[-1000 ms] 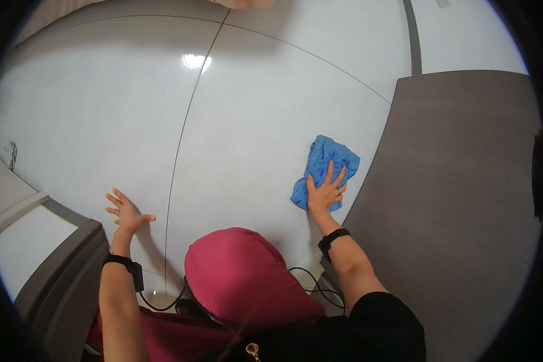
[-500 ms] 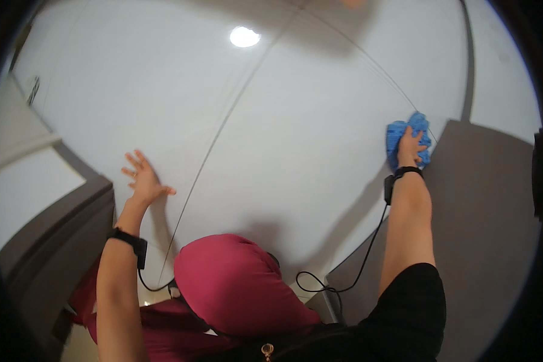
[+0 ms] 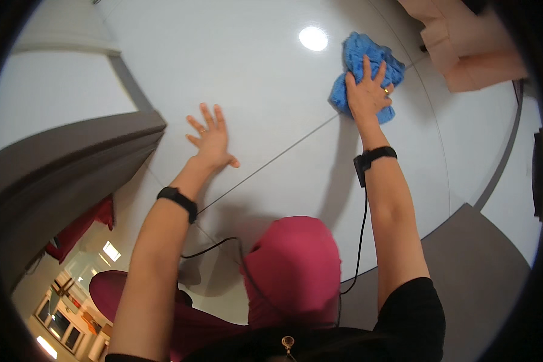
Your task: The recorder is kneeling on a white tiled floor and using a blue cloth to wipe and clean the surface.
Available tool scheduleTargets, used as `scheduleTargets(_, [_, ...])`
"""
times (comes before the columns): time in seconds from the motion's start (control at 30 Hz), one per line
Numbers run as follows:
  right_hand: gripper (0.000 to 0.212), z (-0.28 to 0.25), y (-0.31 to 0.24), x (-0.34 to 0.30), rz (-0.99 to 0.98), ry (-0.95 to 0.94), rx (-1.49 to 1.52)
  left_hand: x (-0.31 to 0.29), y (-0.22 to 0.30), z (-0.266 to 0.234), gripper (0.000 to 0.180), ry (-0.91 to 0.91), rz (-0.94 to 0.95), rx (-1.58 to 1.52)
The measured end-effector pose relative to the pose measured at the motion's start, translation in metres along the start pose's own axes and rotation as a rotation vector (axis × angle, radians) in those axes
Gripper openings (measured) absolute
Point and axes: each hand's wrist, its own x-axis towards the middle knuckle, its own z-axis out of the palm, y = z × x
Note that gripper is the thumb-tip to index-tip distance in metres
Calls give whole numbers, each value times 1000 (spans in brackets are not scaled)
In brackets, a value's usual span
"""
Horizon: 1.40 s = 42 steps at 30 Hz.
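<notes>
My right hand (image 3: 366, 92) presses a crumpled blue cloth (image 3: 362, 69) flat against a glossy white panel surface (image 3: 253, 90), fingers spread over the cloth. My left hand (image 3: 210, 137) lies flat on the same white surface, fingers apart, holding nothing. Both wrists carry black bands, and a thin black cable runs down from the right wrist. A thin seam line (image 3: 271, 163) crosses the white surface between the two hands.
A dark grey-brown panel (image 3: 54, 175) borders the white surface at the left, and another grey panel (image 3: 482, 265) lies at the lower right. A pink-beige shape (image 3: 464, 42) sits at the top right. A magenta head covering (image 3: 295, 265) fills the lower middle.
My right hand has slid the blue cloth across the white surface, toward the top of the view. My left hand stays flat on the surface. The view has swung round.
</notes>
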Motion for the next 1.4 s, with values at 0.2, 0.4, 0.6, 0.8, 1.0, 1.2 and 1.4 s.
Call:
scheduleTargets(0.2, [60,-5,-92,-28,-270,-98,34,-12,7,-6,128,57,24,-25])
scheduleTargets(0.4, [59,5,-164,-79,-647,-129,66,-72,-51,61,104,435,224,-126])
scheduleTargets(0.6, [62,-13,-203,-187,-1174,-306,201,-136,-149,94,114,198,-288,-304])
scheduleTargets(0.8, [64,-40,-116,-206,-1596,-563,55,-118,-166,71,135,88,-329,-305])
scheduleTargets(1.0, [60,-24,-140,-126,-1101,-354,196,-99,-152,83,142,66,-391,-329])
scheduleTargets(1.2, [60,-5,-302,-55,-862,-337,222,-98,-148,78,137,-31,-390,-349])
scheduleTargets(1.4, [69,-9,-298,-88,-1003,-379,-84,-97,-152,81,143,10,-399,-358])
